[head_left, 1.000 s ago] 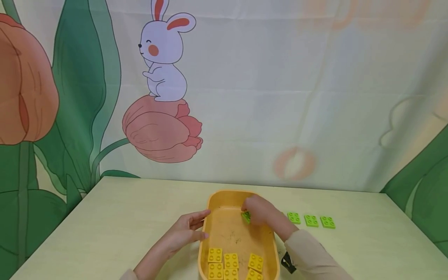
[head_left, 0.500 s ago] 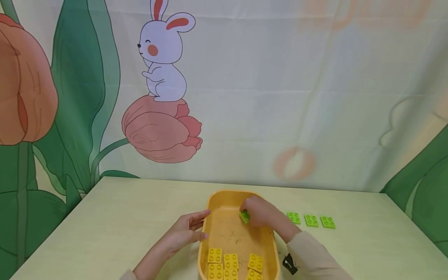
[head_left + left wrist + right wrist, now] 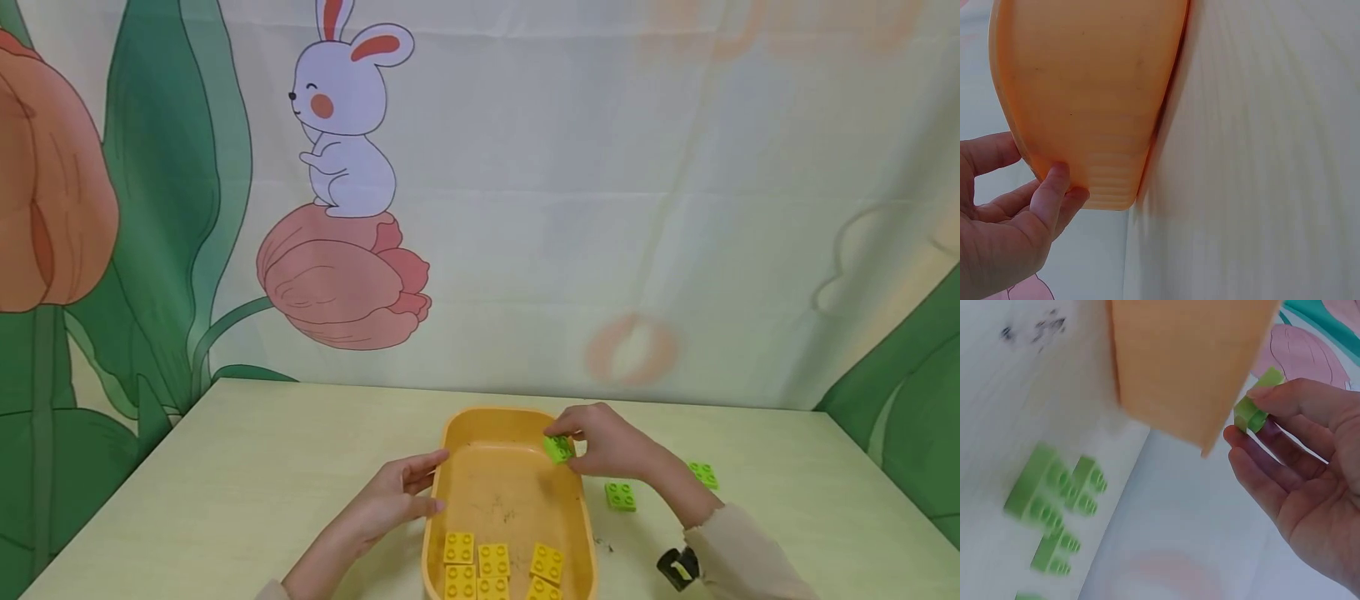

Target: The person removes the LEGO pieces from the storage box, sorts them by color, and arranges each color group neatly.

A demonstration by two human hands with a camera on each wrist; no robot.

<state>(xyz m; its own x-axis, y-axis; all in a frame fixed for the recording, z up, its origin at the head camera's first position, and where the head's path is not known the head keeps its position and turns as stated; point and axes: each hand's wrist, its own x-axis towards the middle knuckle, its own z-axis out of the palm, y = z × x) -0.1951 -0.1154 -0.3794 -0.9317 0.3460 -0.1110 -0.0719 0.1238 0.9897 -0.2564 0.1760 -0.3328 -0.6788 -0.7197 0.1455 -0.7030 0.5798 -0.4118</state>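
Observation:
The fingertips of my left hand point(image 3: 401, 492) touch the left side of a yellow-orange tray point(image 3: 513, 500). In the left wrist view the thumb is at the tray's rim, while other fingers lie against its outer wall. My right hand point(image 3: 611, 442) pinches a green toy building brick point(image 3: 557, 449) between thumb and fingers. It holds that brick tilted over the tray's far right rim. The right wrist view shows the pinched brick point(image 3: 1257, 403) up near the tray's edge. Several yellow building bricks point(image 3: 460, 548) sit studs up at the tray's near end.
Right of the tray, a green brick point(image 3: 620, 497) lies on the table point(image 3: 315, 433), and another green brick point(image 3: 703, 475) lies farther right. Several blurred green bricks point(image 3: 1038, 481) show in the right wrist view. A black object point(image 3: 678, 568) is at the right sleeve. A printed curtain point(image 3: 525, 208) hangs behind.
My right hand has moved right, from inside the tray to its right rim, carrying the green brick. A green brick beside the tray has come into view. My left hand stays put.

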